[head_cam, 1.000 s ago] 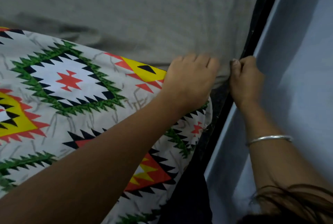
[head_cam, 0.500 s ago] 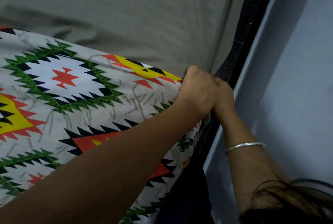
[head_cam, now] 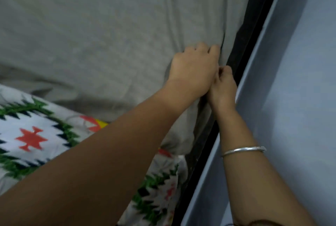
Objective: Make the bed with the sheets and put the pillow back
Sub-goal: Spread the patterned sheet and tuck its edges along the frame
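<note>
Left arm: it reached from the lower left up across the bed, forearm bare and nearly straight, wrist level, back of the left hand [head_cam: 194, 69] facing up.
Right arm: it rose from the lower right along the bed's side, forearm bare, a thin silver bangle [head_cam: 243, 151] of metal round the wrist; the right hand [head_cam: 222, 87] sat just below and beside the left hand, touching it.
Sheet position: the grey sheet [head_cam: 109, 34] of plain fabric lay spread over the mattress, filling the upper and middle part of the view and reaching to the bed's right side.
Sheet direction: its side edge ran along the black bed frame [head_cam: 254, 25], a dark bar slanting from the upper right down toward the lower middle. Shallow creases fanned out across the sheet from the left fingertips.
Left hand grasp: the fingers [head_cam: 201, 47] were curled downward, tips dug into the grey sheet near its edge, bunching fabric beneath the knuckles.
Right hand grasp: the fingers were bent, tips meeting the thumb right at the sheet's edge against the frame. Whether fabric was caught between them could not be told, since the left hand covered part of it.
Cover: a white patterned cover [head_cam: 36, 140] of fabric, printed with green, black, red and yellow zigzag diamonds, lay at the lower left, partly under the left forearm.
Wall: a smooth blue-grey wall [head_cam: 300, 80] stood just beyond the frame on the right.
</note>
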Demonstrator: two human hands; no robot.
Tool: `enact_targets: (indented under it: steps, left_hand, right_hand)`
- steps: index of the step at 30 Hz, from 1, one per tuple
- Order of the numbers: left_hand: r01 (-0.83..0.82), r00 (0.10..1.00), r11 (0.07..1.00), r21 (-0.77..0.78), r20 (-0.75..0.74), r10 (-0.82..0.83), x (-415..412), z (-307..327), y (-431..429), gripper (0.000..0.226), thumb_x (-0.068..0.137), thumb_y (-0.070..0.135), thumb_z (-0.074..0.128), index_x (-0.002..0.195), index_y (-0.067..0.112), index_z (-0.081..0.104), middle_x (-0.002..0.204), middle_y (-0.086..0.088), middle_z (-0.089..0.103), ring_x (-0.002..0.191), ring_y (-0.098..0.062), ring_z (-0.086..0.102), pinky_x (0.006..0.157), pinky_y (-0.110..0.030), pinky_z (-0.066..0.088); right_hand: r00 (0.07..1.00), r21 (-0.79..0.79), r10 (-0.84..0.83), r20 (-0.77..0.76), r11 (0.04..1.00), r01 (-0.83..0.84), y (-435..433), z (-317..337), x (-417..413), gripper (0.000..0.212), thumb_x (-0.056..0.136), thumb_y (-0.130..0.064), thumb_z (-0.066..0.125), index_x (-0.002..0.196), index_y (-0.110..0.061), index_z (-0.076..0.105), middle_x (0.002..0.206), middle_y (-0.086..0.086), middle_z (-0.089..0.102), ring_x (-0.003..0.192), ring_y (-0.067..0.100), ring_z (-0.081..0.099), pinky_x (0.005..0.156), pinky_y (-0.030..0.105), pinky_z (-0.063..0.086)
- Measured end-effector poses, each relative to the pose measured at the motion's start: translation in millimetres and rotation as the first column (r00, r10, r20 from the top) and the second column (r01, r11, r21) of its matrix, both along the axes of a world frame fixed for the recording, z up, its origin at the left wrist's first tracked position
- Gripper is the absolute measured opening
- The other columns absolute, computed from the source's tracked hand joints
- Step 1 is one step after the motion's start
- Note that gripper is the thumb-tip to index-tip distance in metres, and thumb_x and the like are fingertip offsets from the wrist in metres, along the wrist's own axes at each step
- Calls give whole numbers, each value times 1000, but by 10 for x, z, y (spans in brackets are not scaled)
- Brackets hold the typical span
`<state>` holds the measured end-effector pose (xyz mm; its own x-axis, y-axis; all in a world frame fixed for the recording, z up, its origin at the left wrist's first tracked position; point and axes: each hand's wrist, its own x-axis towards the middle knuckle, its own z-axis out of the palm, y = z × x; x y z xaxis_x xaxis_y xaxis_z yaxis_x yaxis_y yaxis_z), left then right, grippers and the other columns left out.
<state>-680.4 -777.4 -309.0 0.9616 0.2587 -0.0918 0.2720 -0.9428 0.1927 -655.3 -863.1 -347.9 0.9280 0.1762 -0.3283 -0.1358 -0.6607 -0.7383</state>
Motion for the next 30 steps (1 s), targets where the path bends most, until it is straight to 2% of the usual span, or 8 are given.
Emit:
enact_targets:
  steps: [5, 7, 9, 13, 16, 21, 26, 30]
  left_hand:
    - [40, 996, 993, 110, -81, -31, 276, -19, 107, 19, 95, 20, 40, 107, 15, 54, 104, -7, 61, 90, -26, 64, 56, -32, 31]
    - [97, 983, 995, 39, -162, -89, 388, -16, 72, 23, 97, 16, 35, 113, 12, 52, 114, -8, 56, 99, -29, 60, 61, -34, 34]
    - [69, 988, 997, -40, -134, -74, 560, 79, 135, 23, 97, 18, 36, 116, 13, 48, 118, -8, 51, 103, -29, 56, 64, -36, 37]
    - [-71, 993, 997, 16, 93, 70, 1063, 118, 570, 35, 94, 36, 44, 121, 13, 44, 119, -11, 53, 104, -34, 57, 68, -39, 40]
    - [-160, 987, 987, 4, -25, 160, 1437, 54, 856, 44, 94, 43, 46, 123, 11, 43, 124, -12, 54, 110, -33, 57, 78, -39, 45]
    - [35, 996, 994, 99, -85, -26, 1637, 17, 716, 31, 97, 14, 33, 123, 10, 50, 123, -9, 59, 112, -32, 58, 81, -36, 47]
    - [113, 993, 993, 44, -23, -112, 1593, 44, 698, 23, 97, 16, 42, 116, 8, 51, 115, -12, 60, 104, -35, 60, 67, -37, 42]
    - [159, 987, 987, 2, -26, -159, 1513, 106, 770, 30, 92, 25, 49, 118, 9, 46, 117, -13, 53, 105, -35, 55, 75, -41, 46]
  right_hand:
    - [990, -52, 131, -57, 990, -134, 19, -36, 350, 30, 95, -28, 45, 84, -1, 54, 77, 12, 61, 74, 27, 55, 64, 39, 42]
    - [993, -59, 104, -57, 993, -107, -1, -21, 440, 34, 87, -34, 44, 74, -5, 54, 68, 9, 60, 67, 25, 55, 62, 42, 45]
    - [1000, -41, 24, 13, 999, -24, 27, 11, 607, 28, 86, -33, 47, 67, -13, 47, 63, 1, 54, 63, 20, 50, 61, 39, 41]
    - [982, -42, -14, 189, 999, 22, 349, 103, 1114, 19, 95, -35, 50, 97, -16, 48, 88, -2, 57, 80, 18, 53, 66, 26, 33]
    - [988, -162, 9, 154, 987, 17, 590, 76, 1501, 30, 97, -43, 42, 100, -13, 44, 98, 10, 60, 90, 27, 55, 66, 27, 28]
    - [972, -376, 128, 196, 925, -46, 532, 12, 1711, 37, 102, -31, 32, 99, -1, 53, 110, 26, 60, 102, 42, 54, 70, 36, 32]
    - [991, -474, 109, 71, 878, -63, 473, 114, 1837, 39, 101, -31, 32, 106, -2, 57, 118, 24, 59, 110, 40, 52, 79, 35, 39]
    - [992, -497, 112, 51, 865, -72, 509, 291, 1879, 37, 99, -34, 34, 114, -4, 50, 118, 23, 57, 108, 39, 53, 72, 34, 33]
